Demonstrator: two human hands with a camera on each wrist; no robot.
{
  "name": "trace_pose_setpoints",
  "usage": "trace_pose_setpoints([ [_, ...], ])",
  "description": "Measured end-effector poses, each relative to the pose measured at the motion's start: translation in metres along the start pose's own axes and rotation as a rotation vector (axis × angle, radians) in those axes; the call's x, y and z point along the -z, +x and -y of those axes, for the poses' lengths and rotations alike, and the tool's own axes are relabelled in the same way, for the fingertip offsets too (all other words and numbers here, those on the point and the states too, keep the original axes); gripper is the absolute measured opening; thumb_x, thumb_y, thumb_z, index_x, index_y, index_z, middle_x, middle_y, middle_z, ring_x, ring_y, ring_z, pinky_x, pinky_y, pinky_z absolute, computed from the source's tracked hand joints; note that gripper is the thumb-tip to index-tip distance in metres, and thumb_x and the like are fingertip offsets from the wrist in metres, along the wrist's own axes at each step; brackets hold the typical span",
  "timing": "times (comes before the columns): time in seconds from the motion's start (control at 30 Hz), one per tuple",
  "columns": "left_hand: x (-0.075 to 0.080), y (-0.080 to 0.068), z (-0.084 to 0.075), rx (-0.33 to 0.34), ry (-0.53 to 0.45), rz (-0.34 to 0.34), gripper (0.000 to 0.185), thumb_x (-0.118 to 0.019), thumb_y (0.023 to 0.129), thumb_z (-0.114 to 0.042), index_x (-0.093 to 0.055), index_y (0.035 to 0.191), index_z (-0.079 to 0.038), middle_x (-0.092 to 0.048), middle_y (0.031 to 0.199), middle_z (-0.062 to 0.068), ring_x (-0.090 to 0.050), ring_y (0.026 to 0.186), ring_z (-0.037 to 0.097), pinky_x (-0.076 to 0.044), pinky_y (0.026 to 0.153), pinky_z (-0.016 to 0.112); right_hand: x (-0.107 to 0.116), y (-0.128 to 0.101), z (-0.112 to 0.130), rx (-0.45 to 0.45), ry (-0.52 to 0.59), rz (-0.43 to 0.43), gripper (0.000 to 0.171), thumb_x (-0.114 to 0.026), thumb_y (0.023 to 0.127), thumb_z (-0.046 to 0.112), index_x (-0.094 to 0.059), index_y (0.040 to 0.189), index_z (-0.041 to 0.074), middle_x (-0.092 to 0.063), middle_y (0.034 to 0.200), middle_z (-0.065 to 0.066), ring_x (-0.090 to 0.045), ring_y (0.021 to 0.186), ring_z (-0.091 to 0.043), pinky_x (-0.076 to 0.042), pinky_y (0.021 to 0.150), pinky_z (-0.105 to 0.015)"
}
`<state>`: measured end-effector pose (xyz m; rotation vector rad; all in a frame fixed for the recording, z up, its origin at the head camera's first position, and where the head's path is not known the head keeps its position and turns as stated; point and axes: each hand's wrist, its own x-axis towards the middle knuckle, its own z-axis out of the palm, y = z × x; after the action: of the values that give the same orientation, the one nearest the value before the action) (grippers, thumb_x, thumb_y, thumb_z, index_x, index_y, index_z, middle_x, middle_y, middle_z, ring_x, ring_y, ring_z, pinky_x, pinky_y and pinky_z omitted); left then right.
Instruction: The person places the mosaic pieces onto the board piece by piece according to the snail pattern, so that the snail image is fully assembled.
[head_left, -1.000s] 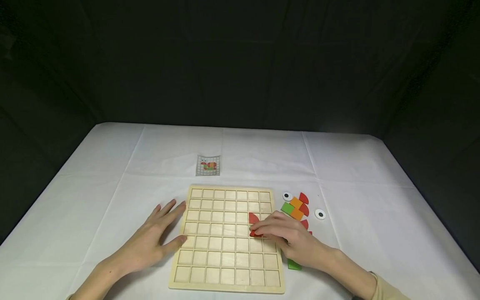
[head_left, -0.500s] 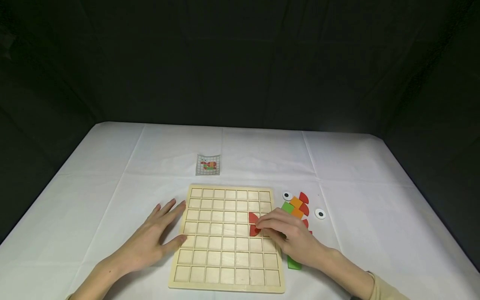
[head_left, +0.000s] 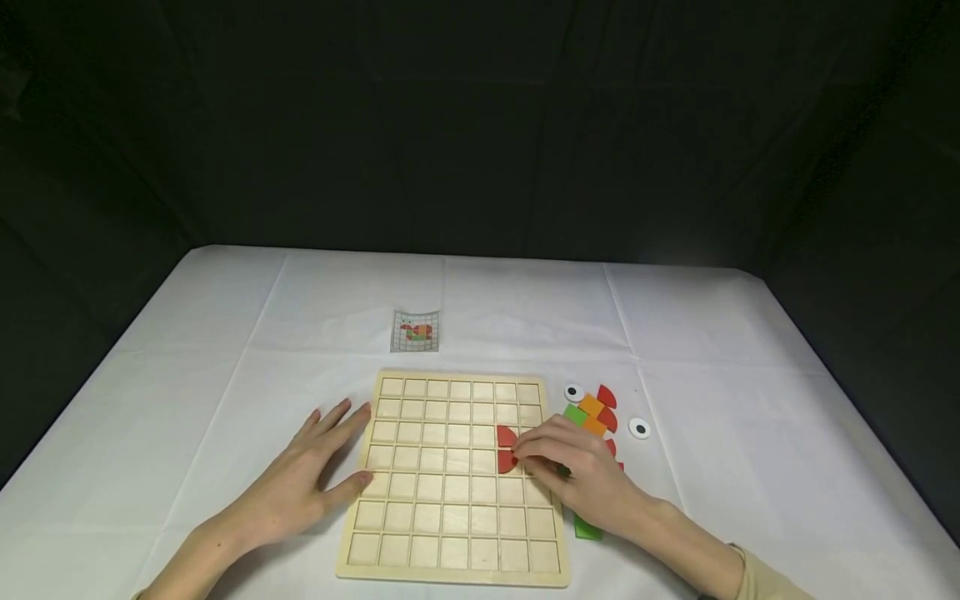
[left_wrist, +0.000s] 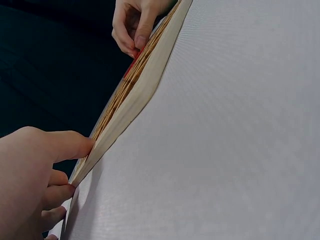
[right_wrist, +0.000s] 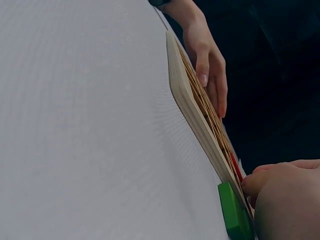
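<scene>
— Black curtains behind, white cloth [head_left: 225, 400] under everything, and we sit with the wooden grid board [head_left: 427, 533] between our hands. What is the left hand [head_left: 311, 475] doing?

— It lies flat on the cloth against the board's left edge, fingers straight and relaxed, thumb touching the rim. We judge it is there to keep the board from sliding; it grips nothing.

— And the right hand [head_left: 573, 471]?

— It reaches in over the board's right side, fingers curled, fingertips pinching the lower red piece [head_left: 506, 461] down into a cell. That piece sits directly under the upper red piece [head_left: 506, 435], which already lies in the cell above, just past our fingertips.

— Anything else in the board?

— No, only those two red quarter-rounds; every other cell we can see shows bare wood.

— Where are the loose pieces?

— Just beyond the right hand, off the board: a green square [head_left: 574, 414], orange squares [head_left: 592, 406], more red quarter-rounds [head_left: 607, 397] and two round eyes [head_left: 573, 392], close enough to pick from. A green block [head_left: 587, 527] lies beside the right wrist, against the board's edge.

— And the small card [head_left: 415, 331]?

— Past the board's far edge, well ahead of both hands, showing a gridded coloured figure, placed where we can glance at it.
</scene>
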<state>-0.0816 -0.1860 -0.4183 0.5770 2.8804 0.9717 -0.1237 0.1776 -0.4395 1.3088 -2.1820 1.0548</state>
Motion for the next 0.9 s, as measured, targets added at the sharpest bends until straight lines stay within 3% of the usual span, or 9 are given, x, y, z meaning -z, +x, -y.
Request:
trace_pose_setpoints([
  [0.33,-0.001,0.0,0.0,0.002,-0.006,0.003,0.075,-0.065,0.095,-0.044,-0.034,0.157,-0.015,-0.031,0.162,0.009,-0.02,0.152,0.037,-0.014,0.123,0.062,0.006,-0.009,-0.004,-0.015,-0.049,-0.072,0.027,-0.08,0.076,-0.002,-0.075,0.098,0.012,-0.073,0.096,0.003,-0.063,0.089,-0.011,-0.052,0.077,-0.013],
  [0.47,-0.001,0.001,0.002,-0.024,0.005,-0.001,0.073,-0.065,0.096,-0.041,-0.035,0.156,-0.014,-0.032,0.162,0.004,-0.02,0.153,0.033,-0.012,0.125,0.056,0.012,-0.015,-0.008,-0.038,-0.114,-0.108,0.029,-0.081,0.074,-0.001,-0.075,0.099,0.012,-0.073,0.097,0.004,-0.065,0.09,-0.012,-0.051,0.086,-0.013],
  [0.53,-0.001,0.001,0.002,-0.037,0.013,-0.001,0.071,-0.065,0.096,-0.04,-0.037,0.155,-0.012,-0.032,0.162,0.003,-0.02,0.153,0.032,-0.01,0.126,0.054,0.017,-0.019,-0.01,-0.068,-0.144,-0.116,0.031,-0.081,0.073,-0.002,-0.075,0.099,0.012,-0.073,0.097,0.003,-0.064,0.091,-0.012,-0.049,0.089,-0.011],
  [0.7,-0.002,0.001,0.003,-0.045,0.031,0.003,0.07,-0.065,0.096,-0.039,-0.038,0.154,-0.008,-0.032,0.162,0.002,-0.019,0.153,0.032,-0.009,0.126,0.054,0.031,-0.029,-0.014,-0.196,-0.204,-0.114,0.031,-0.082,0.072,-0.003,-0.075,0.098,0.013,-0.073,0.096,0.005,-0.059,0.089,-0.008,-0.045,0.076,-0.008],
  [0.9,-0.002,0.002,0.004,-0.047,0.024,0.007,0.071,-0.065,0.096,-0.039,-0.038,0.154,-0.008,-0.031,0.163,0.003,-0.019,0.153,0.032,-0.008,0.126,0.055,0.046,-0.041,-0.019,-0.322,-0.278,-0.106,0.025,-0.082,0.075,0.001,-0.075,0.095,0.014,-0.071,0.099,0.006,-0.058,0.094,-0.008,-0.044,0.086,-0.003],
])
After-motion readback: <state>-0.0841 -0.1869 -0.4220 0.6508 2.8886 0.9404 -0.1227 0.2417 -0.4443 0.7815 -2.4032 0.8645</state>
